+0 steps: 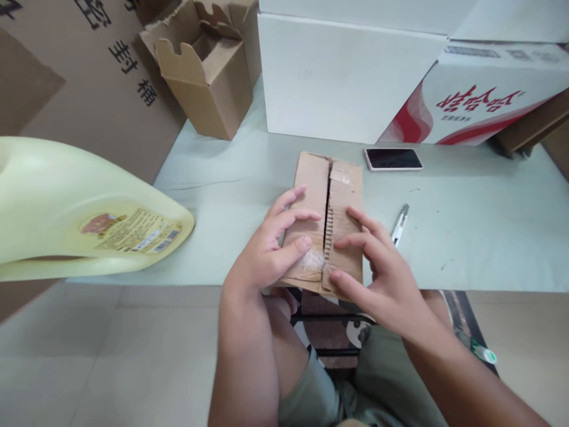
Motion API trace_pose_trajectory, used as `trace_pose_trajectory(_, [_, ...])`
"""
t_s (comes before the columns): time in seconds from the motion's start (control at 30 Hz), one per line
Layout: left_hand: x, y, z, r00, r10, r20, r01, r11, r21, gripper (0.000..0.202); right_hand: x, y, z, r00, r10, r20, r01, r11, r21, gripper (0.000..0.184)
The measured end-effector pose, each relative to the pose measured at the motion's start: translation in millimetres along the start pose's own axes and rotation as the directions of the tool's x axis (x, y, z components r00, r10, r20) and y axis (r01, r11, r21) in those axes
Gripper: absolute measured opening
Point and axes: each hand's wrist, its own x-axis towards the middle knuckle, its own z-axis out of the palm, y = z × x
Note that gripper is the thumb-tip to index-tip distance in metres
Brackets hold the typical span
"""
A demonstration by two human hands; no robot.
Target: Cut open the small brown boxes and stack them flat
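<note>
A small flat brown cardboard box [326, 184] lies at the near edge of the pale green table [466, 237], its two top flaps meeting along a torn centre seam with clear tape remnants. My left hand [271, 249] rests on the left flap, fingers curved over it and thumb pressing near the seam. My right hand [377, 267] grips the right flap and the box's near right corner, fingers bent onto the cardboard. Both hands hold the box.
A utility knife [400, 224] lies right of the box, and a phone [393, 159] sits face up behind it. White cartons [347, 77], one with red print [480, 101], stand at the back. An open brown carton [208, 71] is back left; a yellow plastic jug [66, 207] juts in at left.
</note>
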Motion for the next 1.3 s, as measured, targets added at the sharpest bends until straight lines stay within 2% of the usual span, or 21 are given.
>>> trace_pose_trajectory(0.1, [0,-2,-1.1,1.000,0.006,-0.011,-0.007,0.999,-0.041,0.026,-4,-1,-3,0.996,-0.083,0.020,0.084,0.994,-0.069,0.027])
trace_pose_trajectory(0.2, [1,-3,-2.0,1.000,0.005,-0.015,-0.006,0.998,-0.056,0.026,-5,-6,-5,0.990,-0.141,0.026,0.142,0.985,-0.095,0.017])
trace_pose_trajectory(0.3, [1,-4,-2.2,1.000,0.004,-0.018,-0.005,0.999,-0.052,0.025,0,-11,-6,0.993,-0.114,0.019,0.115,0.989,-0.093,0.010])
trace_pose_trajectory(0.47, [2,-5,-2.0,1.000,0.013,-0.019,-0.013,0.999,-0.035,0.025,8,-16,-10,0.992,-0.121,0.041,0.126,0.980,-0.156,0.008])
trace_pose_trajectory(0.7, [1,-6,-2.2,0.999,0.033,-0.012,-0.033,0.999,0.000,0.025,11,-22,-12,0.993,-0.069,0.091,0.084,0.981,-0.173,0.017])
trace_pose_trajectory(0.93, [0,-5,-4.2,0.999,0.020,-0.026,-0.020,1.000,-0.005,0.025,17,-27,-16,0.992,-0.078,0.097,0.093,0.983,-0.159,0.021])
trace_pose_trajectory(1.03, [0,-5,-4.0,0.999,0.017,-0.030,-0.017,1.000,0.000,0.025,18,-27,-17,0.990,-0.112,0.090,0.128,0.972,-0.195,0.010])
trace_pose_trajectory(1.13, [0,-4,-2.6,1.000,0.008,-0.027,-0.008,1.000,0.000,0.024,17,-27,-16,0.983,-0.150,0.102,0.171,0.952,-0.254,0.018])
trace_pose_trajectory(1.3, [1,-4,-0.8,1.000,0.007,-0.014,-0.007,1.000,-0.014,0.024,16,-30,-16,0.987,-0.121,0.107,0.146,0.952,-0.270,0.015])
